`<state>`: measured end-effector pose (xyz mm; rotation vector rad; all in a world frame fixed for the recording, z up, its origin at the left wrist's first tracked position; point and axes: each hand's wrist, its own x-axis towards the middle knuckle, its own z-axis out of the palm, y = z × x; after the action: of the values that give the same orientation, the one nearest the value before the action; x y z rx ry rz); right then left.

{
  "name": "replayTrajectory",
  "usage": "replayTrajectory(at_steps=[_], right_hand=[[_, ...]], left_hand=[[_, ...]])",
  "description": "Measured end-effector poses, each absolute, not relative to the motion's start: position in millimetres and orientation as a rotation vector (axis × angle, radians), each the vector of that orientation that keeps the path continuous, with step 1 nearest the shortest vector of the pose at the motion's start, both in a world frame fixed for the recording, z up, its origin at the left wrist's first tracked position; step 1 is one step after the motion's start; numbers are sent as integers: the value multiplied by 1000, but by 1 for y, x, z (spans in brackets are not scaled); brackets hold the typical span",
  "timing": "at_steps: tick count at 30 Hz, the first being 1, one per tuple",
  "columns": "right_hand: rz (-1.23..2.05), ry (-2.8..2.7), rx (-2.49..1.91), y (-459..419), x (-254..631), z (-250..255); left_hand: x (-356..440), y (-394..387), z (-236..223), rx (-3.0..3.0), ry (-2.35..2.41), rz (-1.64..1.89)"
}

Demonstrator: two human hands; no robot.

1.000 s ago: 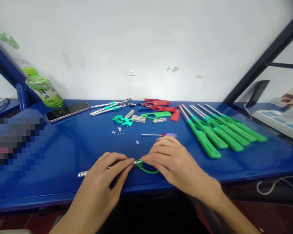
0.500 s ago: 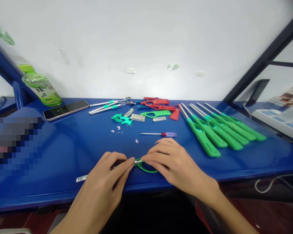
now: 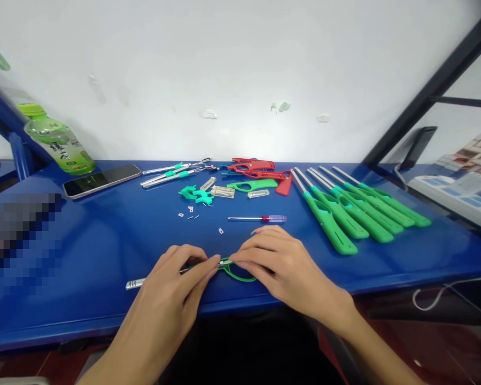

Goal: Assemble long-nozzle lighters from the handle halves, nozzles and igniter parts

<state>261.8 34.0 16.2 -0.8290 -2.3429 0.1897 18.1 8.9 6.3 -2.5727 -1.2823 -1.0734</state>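
Observation:
Near the front edge of the blue table, a green lighter casing point(image 3: 240, 277) lies between my two hands, with a silver metal tube point(image 3: 135, 284) sticking out to the left. My left hand point(image 3: 176, 289) is closed, its thumb and forefinger pinching the casing near the tube's inner end. From the other side, my right hand point(image 3: 274, 256) pinches the same upper part with thumb and fingertips. A small pale metal piece point(image 3: 223, 262) shows between the fingertips. Most of the casing is hidden under the hands. Beyond them lies a screwdriver point(image 3: 260, 218) with a clear purple and red handle.
Several green long-necked lighters point(image 3: 331, 227) lie at the right. Red casing parts point(image 3: 256, 167), clear fuel tanks point(image 3: 223, 192), teal plastic pieces point(image 3: 196, 194) and metal tubes point(image 3: 168, 179) lie at the back. A phone point(image 3: 102, 181) and a bottle point(image 3: 60, 140) are at the left.
The whole view has shifted slightly, so the table items appear a little further left. Both hands keep their pinch on the casing, with barely any movement of the fingers.

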Motion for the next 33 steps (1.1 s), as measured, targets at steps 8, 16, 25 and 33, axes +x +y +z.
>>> replayTrajectory(at_steps=[8,16,25,33], right_hand=[[193,-2339,-838,33,260,18],[216,-2202,-1032,21,297,45],[354,-2238,-987,22,293,26],[393,-2232,-981,21,289,22]], left_hand=[[18,9,7,-2571,-1260,-1080],[10,8,4,-2540,-1298,-1094],[4,8,8,-2541,-1276,-1102],[5,11,8,-2508,-1346,-992]])
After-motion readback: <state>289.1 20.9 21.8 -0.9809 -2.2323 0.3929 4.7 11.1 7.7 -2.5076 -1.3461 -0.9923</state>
